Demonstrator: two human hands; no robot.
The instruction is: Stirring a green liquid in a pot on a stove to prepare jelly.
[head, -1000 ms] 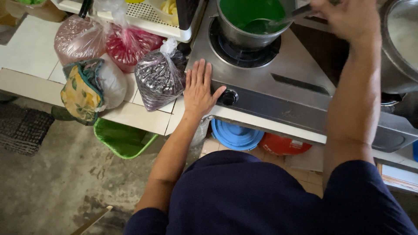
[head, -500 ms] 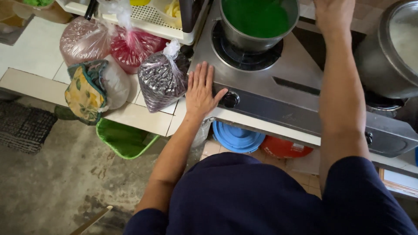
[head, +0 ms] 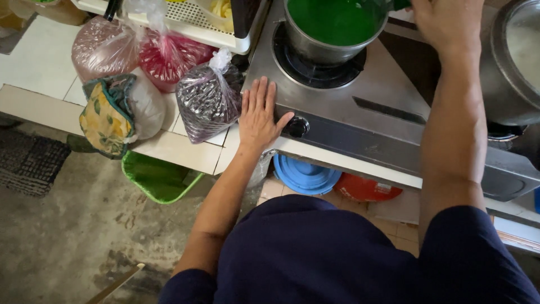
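My left hand lies flat, fingers apart, on the front left corner of a steel gas stove, its thumb beside the black knob. On the left burner stands a steel pot filled with bright green liquid. My right hand is raised over the pot's right rim. Its fingers are cut off by the top edge, so what it holds is hidden. A small dark green piece shows just beside it.
A large steel pot sits on the right burner. On the tiled counter to the left lie tied bags of dark grains, red grains and pinkish grains, and a patterned cloth. Below are a green basket, a blue lid and a red lid.
A second ago my right hand held a utensil standing in the green liquid. The utensil is no longer in the pot, and the view has tilted lower. My left hand has stayed put.
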